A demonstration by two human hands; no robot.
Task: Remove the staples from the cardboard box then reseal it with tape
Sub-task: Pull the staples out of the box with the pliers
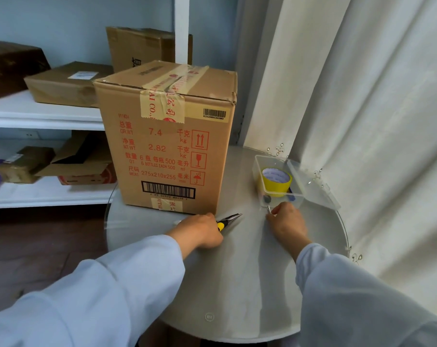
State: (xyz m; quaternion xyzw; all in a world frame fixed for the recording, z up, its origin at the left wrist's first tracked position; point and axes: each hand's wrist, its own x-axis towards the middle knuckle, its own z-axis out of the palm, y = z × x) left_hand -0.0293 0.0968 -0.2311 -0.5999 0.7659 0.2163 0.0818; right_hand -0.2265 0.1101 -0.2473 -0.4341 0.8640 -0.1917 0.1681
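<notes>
A tall cardboard box (167,136) with red print and tan tape over its top seam stands at the back left of a round grey table (237,271). My left hand (200,231) grips needle-nose pliers (228,220) with yellow handles, their tip pointing right just in front of the box's lower right corner. My right hand (286,222) rests on the table by a clear plastic tub (262,169) and pinches a small metal piece (268,209), likely a staple. Inside the tub lies a yellow roll of tape (277,181).
The tub's clear lid (312,184) lies tilted against its right side. White curtains (362,96) hang close behind and right of the table. White shelves (37,113) on the left carry several other cardboard boxes. Dark wooden floor lies below left.
</notes>
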